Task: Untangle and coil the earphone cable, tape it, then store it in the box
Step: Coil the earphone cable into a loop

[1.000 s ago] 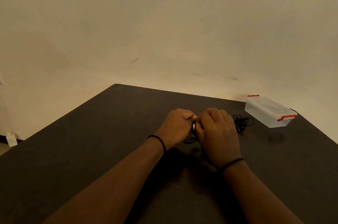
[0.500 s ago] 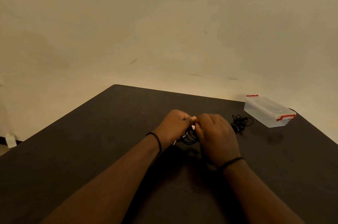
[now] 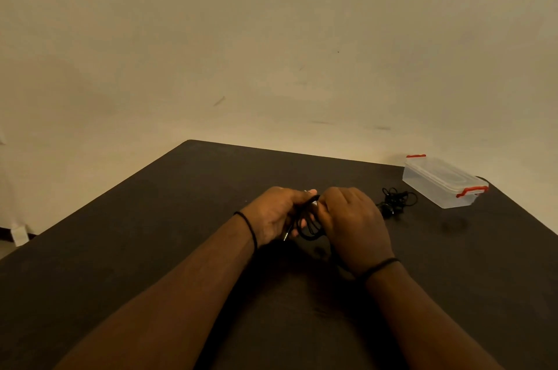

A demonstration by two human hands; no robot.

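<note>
A coil of black earphone cable (image 3: 308, 226) hangs between my two hands over the middle of the dark table (image 3: 151, 249). My left hand (image 3: 279, 212) grips its left side, thumb on top, and a small metal plug end pokes out below the palm. My right hand (image 3: 351, 224) pinches the coil's top right with curled fingers. A second black earphone cable (image 3: 397, 200) lies tangled on the table to the right of my right hand. The clear plastic box (image 3: 440, 181) with red clips stands closed at the far right.
A beige wall rises behind the table's far edge. A small white object (image 3: 19, 235) sits on the floor at the far left, beyond the table's left edge.
My left hand has turned its palm more toward me and the coil has lifted a little, so more of the loops and the plug end show between the hands.
</note>
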